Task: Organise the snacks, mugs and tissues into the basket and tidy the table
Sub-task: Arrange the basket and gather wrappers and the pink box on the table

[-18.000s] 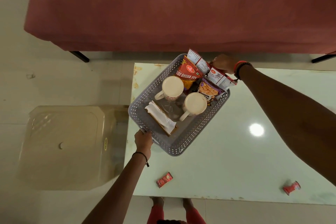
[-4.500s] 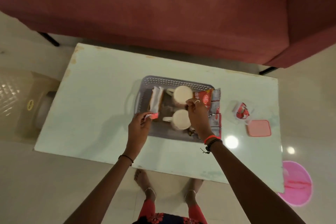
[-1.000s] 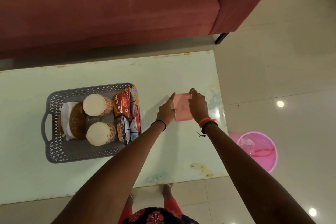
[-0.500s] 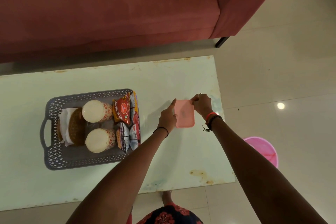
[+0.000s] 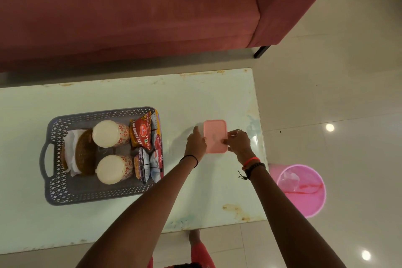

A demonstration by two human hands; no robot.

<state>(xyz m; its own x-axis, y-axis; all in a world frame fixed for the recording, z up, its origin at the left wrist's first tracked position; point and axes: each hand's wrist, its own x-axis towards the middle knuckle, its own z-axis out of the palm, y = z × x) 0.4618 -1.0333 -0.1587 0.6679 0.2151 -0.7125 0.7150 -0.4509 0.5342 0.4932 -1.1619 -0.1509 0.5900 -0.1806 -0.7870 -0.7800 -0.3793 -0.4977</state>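
With the grey perforated plastic basket [image 5: 65,189] already packed, both hands clasp the pink-lidded rectangular plastic box [image 5: 215,136] on the pale table [image 5: 206,198], left hand [image 5: 195,144] steadying, right hand [image 5: 238,142] best pressing each corner until the lid seats evenly.

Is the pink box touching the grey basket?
Apart. In the head view a strip of bare table lies between the pink box and the grey basket; both hands hold the box.
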